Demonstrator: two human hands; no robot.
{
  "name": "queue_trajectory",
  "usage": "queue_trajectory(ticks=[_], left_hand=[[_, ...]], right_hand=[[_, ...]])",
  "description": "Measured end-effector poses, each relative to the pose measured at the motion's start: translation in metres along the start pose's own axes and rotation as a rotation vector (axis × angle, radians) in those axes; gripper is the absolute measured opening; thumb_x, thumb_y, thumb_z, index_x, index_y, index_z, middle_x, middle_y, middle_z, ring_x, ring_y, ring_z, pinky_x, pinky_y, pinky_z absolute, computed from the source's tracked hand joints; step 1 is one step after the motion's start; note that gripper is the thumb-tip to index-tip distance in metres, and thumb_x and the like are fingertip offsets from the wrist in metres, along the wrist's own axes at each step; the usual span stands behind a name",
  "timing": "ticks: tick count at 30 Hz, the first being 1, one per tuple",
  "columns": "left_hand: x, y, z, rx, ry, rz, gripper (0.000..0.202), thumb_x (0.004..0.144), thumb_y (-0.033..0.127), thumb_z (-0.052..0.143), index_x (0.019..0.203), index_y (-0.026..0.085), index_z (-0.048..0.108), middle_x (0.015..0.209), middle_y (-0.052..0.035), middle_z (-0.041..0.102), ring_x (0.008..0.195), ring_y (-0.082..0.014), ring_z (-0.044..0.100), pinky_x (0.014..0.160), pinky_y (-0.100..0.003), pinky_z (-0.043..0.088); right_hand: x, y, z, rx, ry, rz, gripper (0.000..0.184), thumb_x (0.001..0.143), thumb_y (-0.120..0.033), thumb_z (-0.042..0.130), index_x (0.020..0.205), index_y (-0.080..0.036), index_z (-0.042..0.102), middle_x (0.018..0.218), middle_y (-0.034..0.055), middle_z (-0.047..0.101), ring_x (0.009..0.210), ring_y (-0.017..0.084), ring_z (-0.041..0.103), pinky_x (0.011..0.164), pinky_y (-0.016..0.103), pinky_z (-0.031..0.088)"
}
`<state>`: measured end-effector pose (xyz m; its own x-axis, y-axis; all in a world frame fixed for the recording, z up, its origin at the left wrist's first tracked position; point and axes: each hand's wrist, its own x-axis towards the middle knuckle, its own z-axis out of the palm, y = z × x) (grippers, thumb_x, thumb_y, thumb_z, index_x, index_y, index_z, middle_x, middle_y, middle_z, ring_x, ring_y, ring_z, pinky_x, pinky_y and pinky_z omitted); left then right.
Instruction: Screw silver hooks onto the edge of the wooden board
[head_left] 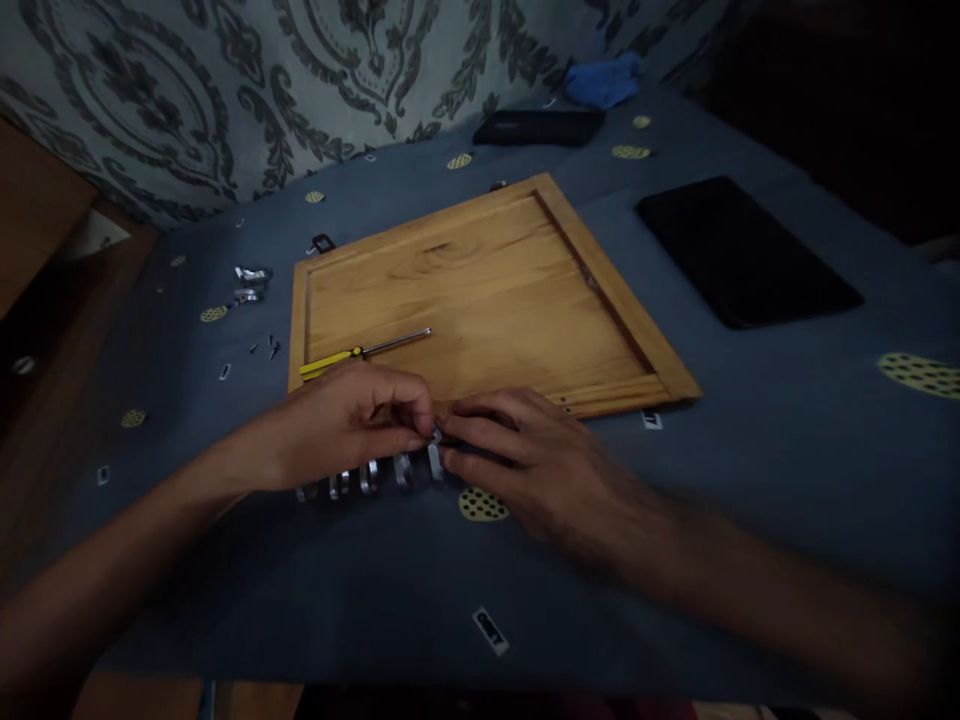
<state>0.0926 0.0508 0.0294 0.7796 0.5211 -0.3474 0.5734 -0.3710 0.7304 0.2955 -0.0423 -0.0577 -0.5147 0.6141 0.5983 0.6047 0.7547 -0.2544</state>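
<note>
My left hand [352, 425] and my right hand [517, 455] meet at the near edge of a wooden panel [480, 290] lying on a blue cloth. Their fingertips pinch together around a small metal piece [435, 436] that I cannot make out clearly. Just below the left hand runs a row of several small shiny metal parts [367, 478]. A screwdriver [360, 352] with a yellow handle lies on the panel, just behind the left hand.
Loose screws [266, 348] and metal fittings [250, 282] lie left of the panel. A black tablet [742, 250] rests at the right, a dark case [536, 127] and a blue rag [604, 80] at the back. A patterned fabric rises behind.
</note>
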Motion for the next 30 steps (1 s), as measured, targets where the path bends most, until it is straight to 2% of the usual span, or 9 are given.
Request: queue_trajectory(ticks=[5,12,17,22,30], left_hand=[[0.003,0.002,-0.003,-0.053,-0.053,0.004,0.009,0.085,0.022,0.061,0.082,0.016,0.066,0.074,0.0017,0.067,0.066,-0.0095,0.058,0.061,-0.019,0.043],[0.004,0.0,-0.003,-0.087,-0.067,-0.017,0.007,0.085,0.024,0.062,0.084,0.017,0.063,0.078,0.001,0.067,0.069,-0.0103,0.059,0.063,-0.021,0.045],[0.004,-0.003,-0.004,-0.18,-0.096,-0.058,0.012,0.084,0.024,0.063,0.092,0.017,0.058,0.085,-0.0012,0.069,0.08,-0.0139,0.065,0.07,-0.025,0.049],[0.005,-0.006,-0.003,-0.211,-0.106,-0.075,0.019,0.085,0.024,0.065,0.099,0.019,0.054,0.087,-0.0003,0.068,0.085,-0.0143,0.066,0.073,-0.025,0.048],[0.007,-0.01,-0.001,-0.292,-0.123,-0.073,0.022,0.085,0.024,0.065,0.101,0.019,0.05,0.085,0.0019,0.064,0.08,-0.0125,0.062,0.071,-0.025,0.047]], right_hand=[[0.0,0.0,-0.001,0.003,-0.006,-0.008,0.028,0.1,-0.009,0.046,0.106,-0.017,0.072,0.11,0.0068,0.077,0.104,0.024,0.064,0.085,0.04,0.057],[0.0,-0.001,-0.002,0.004,0.004,-0.001,0.028,0.098,-0.006,0.047,0.104,-0.018,0.072,0.112,0.0065,0.077,0.106,0.025,0.064,0.086,0.04,0.056],[0.0,-0.001,-0.002,0.006,-0.001,-0.001,0.026,0.098,-0.007,0.048,0.106,-0.017,0.071,0.115,0.006,0.077,0.107,0.025,0.063,0.085,0.04,0.056],[0.0,0.0,-0.001,0.002,0.002,0.004,0.028,0.097,-0.007,0.049,0.107,-0.019,0.072,0.113,0.006,0.077,0.106,0.025,0.064,0.085,0.04,0.057],[0.002,-0.001,-0.002,-0.009,0.026,-0.009,0.029,0.101,-0.009,0.044,0.102,-0.016,0.073,0.109,0.0059,0.078,0.101,0.024,0.065,0.081,0.039,0.056]])
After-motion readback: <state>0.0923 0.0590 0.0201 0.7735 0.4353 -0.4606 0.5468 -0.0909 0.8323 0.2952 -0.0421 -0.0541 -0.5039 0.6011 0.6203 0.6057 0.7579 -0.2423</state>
